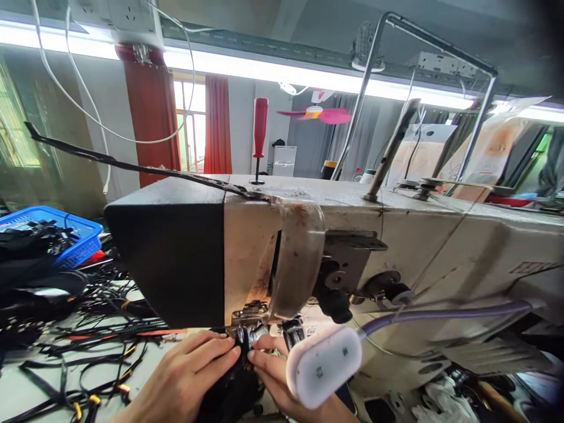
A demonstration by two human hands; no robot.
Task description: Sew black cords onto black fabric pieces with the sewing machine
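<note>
Both hands are at the work area under the head of an industrial sewing machine (253, 252). A black fabric piece (231, 385) lies between them, bunched close to the presser foot area. My left hand (187, 373) presses its closed fingers on the fabric's left side. From the other side, my right hand (275, 370) pinches the fabric's edge, fingertips near the needle area. A white oval lamp (325, 367) on a purple flexible neck (445, 314) covers part of the right hand. The needle itself cannot be made out.
Black straps with yellow ends (94, 399) are strewn over the table at left, near a blue basket (83, 241) of black pieces. A red-handled screwdriver (260, 129) stands upright on the machine. Clutter, including clear plastic (440, 399), sits at lower right.
</note>
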